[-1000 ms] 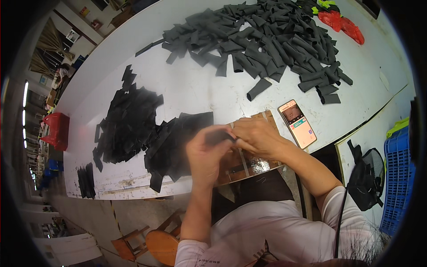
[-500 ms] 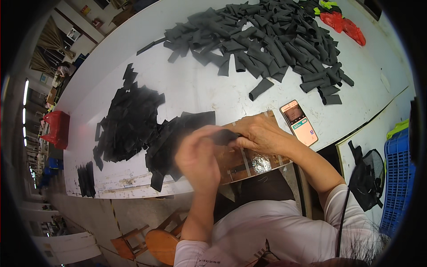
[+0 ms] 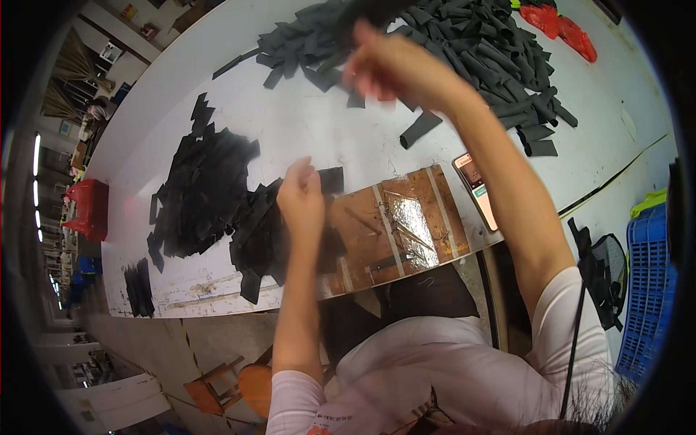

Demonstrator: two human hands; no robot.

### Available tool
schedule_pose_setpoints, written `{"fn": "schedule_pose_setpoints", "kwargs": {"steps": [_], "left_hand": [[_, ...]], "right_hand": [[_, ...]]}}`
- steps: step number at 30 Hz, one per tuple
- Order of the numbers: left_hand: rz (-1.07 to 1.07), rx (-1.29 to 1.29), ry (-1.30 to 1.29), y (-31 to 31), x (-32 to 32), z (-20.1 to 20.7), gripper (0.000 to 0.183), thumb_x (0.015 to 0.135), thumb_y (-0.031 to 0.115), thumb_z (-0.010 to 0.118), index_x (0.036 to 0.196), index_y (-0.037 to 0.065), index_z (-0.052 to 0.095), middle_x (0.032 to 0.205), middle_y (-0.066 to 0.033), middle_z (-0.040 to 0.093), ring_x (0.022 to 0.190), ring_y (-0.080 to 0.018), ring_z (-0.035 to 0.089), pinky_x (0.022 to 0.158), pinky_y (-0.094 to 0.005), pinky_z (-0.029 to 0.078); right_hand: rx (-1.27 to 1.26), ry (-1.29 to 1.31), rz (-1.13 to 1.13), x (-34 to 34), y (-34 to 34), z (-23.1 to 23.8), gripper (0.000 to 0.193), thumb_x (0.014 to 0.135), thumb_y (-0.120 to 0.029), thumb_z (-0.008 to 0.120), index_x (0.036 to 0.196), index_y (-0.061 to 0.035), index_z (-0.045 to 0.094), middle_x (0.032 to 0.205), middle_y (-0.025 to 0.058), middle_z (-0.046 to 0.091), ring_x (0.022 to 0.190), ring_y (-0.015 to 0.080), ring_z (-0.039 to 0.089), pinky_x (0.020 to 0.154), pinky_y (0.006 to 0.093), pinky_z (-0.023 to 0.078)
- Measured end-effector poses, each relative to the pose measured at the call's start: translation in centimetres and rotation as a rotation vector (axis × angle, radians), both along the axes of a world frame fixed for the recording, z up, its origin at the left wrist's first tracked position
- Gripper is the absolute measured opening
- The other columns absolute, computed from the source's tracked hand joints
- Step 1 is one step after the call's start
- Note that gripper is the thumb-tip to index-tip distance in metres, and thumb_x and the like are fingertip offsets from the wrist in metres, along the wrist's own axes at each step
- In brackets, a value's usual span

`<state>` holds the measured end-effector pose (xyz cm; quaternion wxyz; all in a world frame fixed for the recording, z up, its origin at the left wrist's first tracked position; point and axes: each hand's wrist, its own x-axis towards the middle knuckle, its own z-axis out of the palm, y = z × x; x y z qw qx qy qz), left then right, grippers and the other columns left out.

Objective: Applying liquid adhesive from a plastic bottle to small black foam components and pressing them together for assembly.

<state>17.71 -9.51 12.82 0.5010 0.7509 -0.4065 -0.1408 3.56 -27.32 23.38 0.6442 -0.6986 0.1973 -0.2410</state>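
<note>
- A dark piece is smeared by motion over the far heap, just by the right thumb; its outline is too blurred to make out.
- The right hand is blurred too, fingers partly bent; I cannot tell whether it grips that piece or has let it go.
- Beneath and around them spreads a heap of charcoal tubes, matte and cloth-like, some flattened, some round-mouthed. The upper edge crops it, and the right hand and forearm hide part.
- One loose tube lies at its near side.
- The left hand is raised by the nearer black pile, fingers bent together; whether they pinch anything, I cannot tell.
- That pile is of thin, flat, overlapping strips, partly behind the left forearm; a larger black pile adjoins it.
- Beside it, a brown board carries pale bands and a glossy, glaring patch.
- A phone lies partly behind the right forearm.
- Farther out are a crinkled red plastic bag and a blue lattice crate, its far side lost in the dark rim.
</note>
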Motion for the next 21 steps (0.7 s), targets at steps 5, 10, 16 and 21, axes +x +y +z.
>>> {"fn": "schedule_pose_setpoints", "kwargs": {"steps": [5, 10, 16, 21], "left_hand": [[-0.092, 0.476, -0.595, -2.8, 2.3, -3.5, 0.036, 0.067, 0.007, 0.062, 0.102, 0.004, 0.055, 0.099, -0.0193, 0.053, 0.096, -0.0335, 0.048, 0.08, -0.0425, 0.04], [-0.181, 0.459, -0.678, -2.7, 4.5, -4.5, 0.019, 0.066, 0.008, 0.065, 0.084, 0.003, 0.06, 0.084, -0.0165, 0.056, 0.088, -0.0326, 0.05, 0.072, -0.0394, 0.042], [0.076, -0.235, 0.12, 1.1, 0.4, 2.6, 0.014, 0.068, 0.002, 0.064, 0.077, -0.003, 0.054, 0.071, -0.0033, 0.056, 0.067, -0.0087, 0.05, 0.062, -0.0236, 0.041], [-0.079, -0.357, 0.697, 6.8, -3.7, 4.9, 0.022, 0.067, -0.005, 0.064, 0.086, 0.001, 0.055, 0.077, -0.0039, 0.059, 0.065, -0.0084, 0.054, 0.058, -0.0191, 0.044]], "right_hand": [[-0.384, -0.182, -0.701, -3.2, -3.2, -1.1, 0.04, 0.083, -0.036, 0.052, 0.097, 0.0003, 0.057, 0.057, 0.0016, 0.053, 0.046, 0.0034, 0.042, 0.04, 0.0177, 0.032], [-0.189, 0.068, -0.525, -6.3, 3.4, -5.8, 0.026, 0.081, -0.021, 0.053, 0.091, 0.003, 0.058, 0.06, 0.0022, 0.053, 0.051, 0.0073, 0.048, 0.047, 0.0208, 0.037], [-0.122, 0.252, -0.01, -8.6, 13.7, -7.6, 0.012, 0.08, -0.013, 0.054, 0.081, -0.0014, 0.058, 0.067, 0.006, 0.058, 0.058, 0.0136, 0.055, 0.052, 0.0258, 0.043], [-0.47, 0.041, -0.122, -7.0, 17.1, -6.6, 0.024, 0.068, -0.014, 0.069, 0.085, -0.0033, 0.057, 0.069, 0.0029, 0.054, 0.058, 0.0149, 0.05, 0.052, 0.0252, 0.042]]}}
